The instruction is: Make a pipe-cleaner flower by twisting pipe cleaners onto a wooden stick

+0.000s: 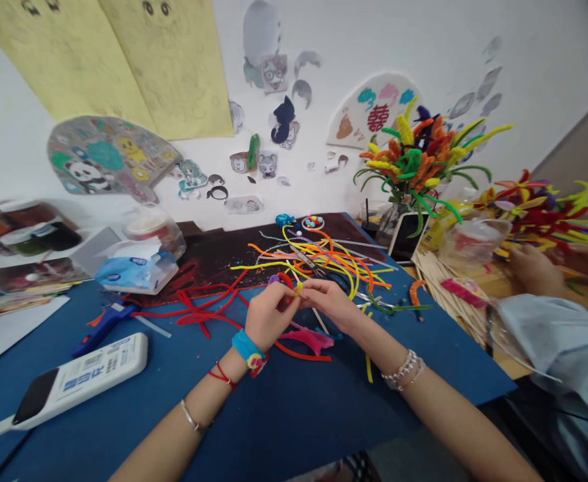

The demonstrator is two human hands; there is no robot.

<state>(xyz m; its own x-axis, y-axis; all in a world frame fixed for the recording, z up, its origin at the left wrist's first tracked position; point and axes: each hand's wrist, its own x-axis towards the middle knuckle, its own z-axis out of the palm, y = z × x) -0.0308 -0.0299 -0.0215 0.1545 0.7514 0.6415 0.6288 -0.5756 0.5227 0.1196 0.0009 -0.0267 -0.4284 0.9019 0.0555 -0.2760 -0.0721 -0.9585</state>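
My left hand (270,313) and my right hand (330,302) meet over the middle of the table, fingertips pinched together. Between them is a small yellow pipe cleaner piece (299,286), partly covered by the fingers. A bit of purple (274,279) shows just behind my left hand. Red pipe cleaners (198,309) lie to the left of it, and a tangle of yellow and orange pipe cleaners (334,258) spreads beyond both hands. Scissors (307,260) rest in that tangle. Under my wrists lies a fuzzy pink piece (314,340).
On the left are a blue glue gun (104,328), a white power bank-like device (86,378) and a tissue pack (136,268). A vase of pipe cleaner flowers (419,154) and a phone (407,235) stand back right. Another person's hand (538,271) works beside wooden sticks (449,294).
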